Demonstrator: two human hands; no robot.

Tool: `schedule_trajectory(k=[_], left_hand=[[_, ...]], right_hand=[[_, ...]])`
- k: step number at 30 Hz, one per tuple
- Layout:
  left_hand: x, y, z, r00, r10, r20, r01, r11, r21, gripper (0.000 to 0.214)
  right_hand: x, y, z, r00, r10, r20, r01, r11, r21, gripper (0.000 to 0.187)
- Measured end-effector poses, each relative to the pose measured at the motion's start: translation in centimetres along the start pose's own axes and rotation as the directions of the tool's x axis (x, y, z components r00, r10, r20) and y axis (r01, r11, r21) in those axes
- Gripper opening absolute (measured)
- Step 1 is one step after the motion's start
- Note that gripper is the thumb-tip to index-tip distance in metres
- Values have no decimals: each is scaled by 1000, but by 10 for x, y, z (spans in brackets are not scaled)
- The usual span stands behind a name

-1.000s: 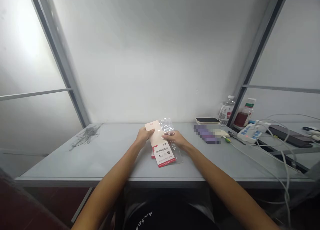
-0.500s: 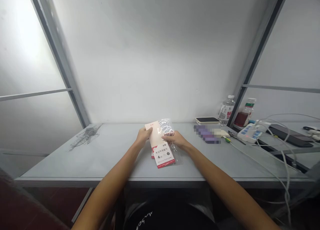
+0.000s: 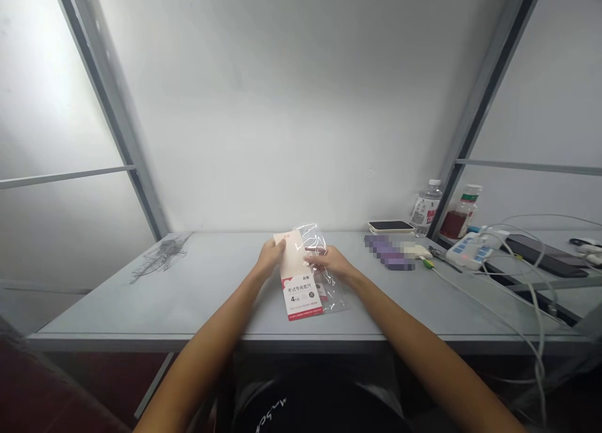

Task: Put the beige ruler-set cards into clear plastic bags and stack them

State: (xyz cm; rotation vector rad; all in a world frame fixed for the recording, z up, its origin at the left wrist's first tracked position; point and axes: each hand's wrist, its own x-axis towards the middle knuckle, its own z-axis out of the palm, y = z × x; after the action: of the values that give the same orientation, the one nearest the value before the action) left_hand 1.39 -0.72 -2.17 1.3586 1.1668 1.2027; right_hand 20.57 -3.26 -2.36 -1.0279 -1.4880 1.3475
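My left hand (image 3: 271,257) is closed on the upper left edge of a cream, white and red printed card sleeve (image 3: 301,296), thumb on its front. My right hand (image 3: 332,261) is closed on a clear plastic bag (image 3: 333,295), its fingertips overlapping the sleeve's right edge. The bag lies partly behind the sleeve, and a small red and white printed piece shows through it. Both are held above the grey desk (image 3: 211,295). What the sleeve contains, if anything, is hidden.
A phone (image 3: 391,226), a blurred purple item (image 3: 390,254) and a water bottle (image 3: 427,208) stand or lie at the right. Farther right are a jar with dark red contents (image 3: 459,216), a power strip (image 3: 475,250) and white cables (image 3: 489,307). Metal posts frame the desk.
The lower end of the card sleeve has swung left and a little down, away from the plastic bag. More of the bag now shows beside it. My hands have barely moved.
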Motion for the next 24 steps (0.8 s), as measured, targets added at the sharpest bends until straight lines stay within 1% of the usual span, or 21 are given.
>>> schedule_trajectory(k=[2,8,16,20,24], left_hand=[[-2,1,1,1000,-3,30,3,1000,-15,36],[-4,4,3,995,-46,89,53,996,-74,36],[-4,4,-1,975,-130,179,149,984,-94,33],[-6,5,0,974,-131,184,145,987,-69,37],[-7,4,3,984,-102,146,107,994,-30,44]], right_hand=[[1,1,0,1000,8,-11,-8,1000,11,47],[2,2,-1,999,24,-34,-24,999,24,44],[-5,-6,0,999,4,48,-4,1000,-2,25],[-6,-7,2,998,-6,65,7,1000,-14,25],[-8,-8,4,997,-2,75,3,1000,-20,28]])
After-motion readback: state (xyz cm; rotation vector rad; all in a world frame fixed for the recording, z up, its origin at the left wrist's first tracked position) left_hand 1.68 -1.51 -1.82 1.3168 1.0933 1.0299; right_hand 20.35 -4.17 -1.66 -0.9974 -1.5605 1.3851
